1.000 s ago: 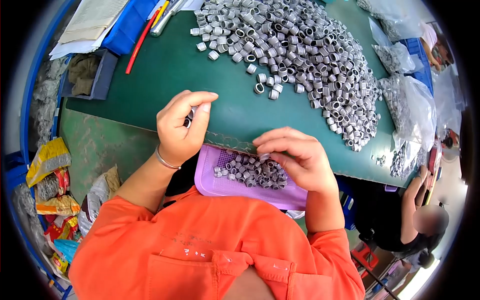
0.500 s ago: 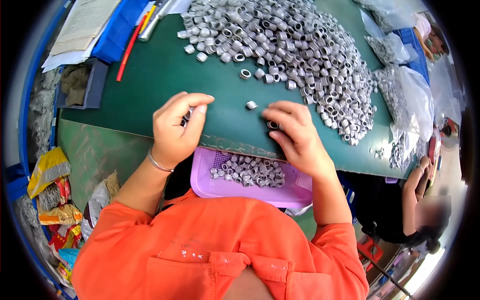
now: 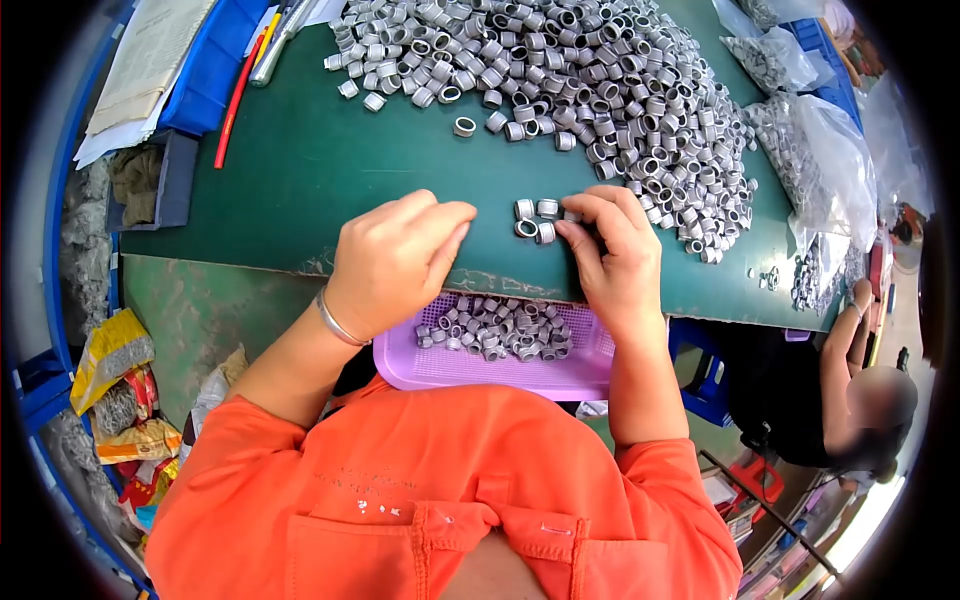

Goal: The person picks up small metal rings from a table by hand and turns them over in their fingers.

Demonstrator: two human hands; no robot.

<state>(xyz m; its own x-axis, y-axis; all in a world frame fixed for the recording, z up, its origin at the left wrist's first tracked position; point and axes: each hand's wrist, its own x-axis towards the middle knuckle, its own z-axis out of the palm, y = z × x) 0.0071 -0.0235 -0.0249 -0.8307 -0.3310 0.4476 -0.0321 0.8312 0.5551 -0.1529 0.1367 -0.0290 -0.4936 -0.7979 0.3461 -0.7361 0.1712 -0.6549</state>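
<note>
Several small grey metal rings (image 3: pixel 526 229) sit in a little cluster on the green tabletop (image 3: pixel 330 190). At the cluster's right side, my right hand (image 3: pixel 620 250) has thumb and forefinger closed around one metal ring (image 3: pixel 572 215), partly hidden by the fingers. My left hand (image 3: pixel 395 260) is closed just left of the cluster, thumb against forefinger. What it holds, if anything, is hidden. A large heap of the same rings (image 3: pixel 610 110) spreads beyond my hands. Below the table edge, a purple basket (image 3: pixel 400 370) contains more rings.
A red pencil (image 3: pixel 235 110) and a blue tray (image 3: pixel 205 90) with papers lie at the left, near a grey box (image 3: pixel 178 180). Plastic bags of rings (image 3: pixel 815 150) stand at the right. Another person (image 3: pixel 800 390) sits at the right.
Several rings now stand grouped between my hands, where a single one lay. My left hand has shifted right and turned, hiding the rings seen in it. My right hand has moved slightly right.
</note>
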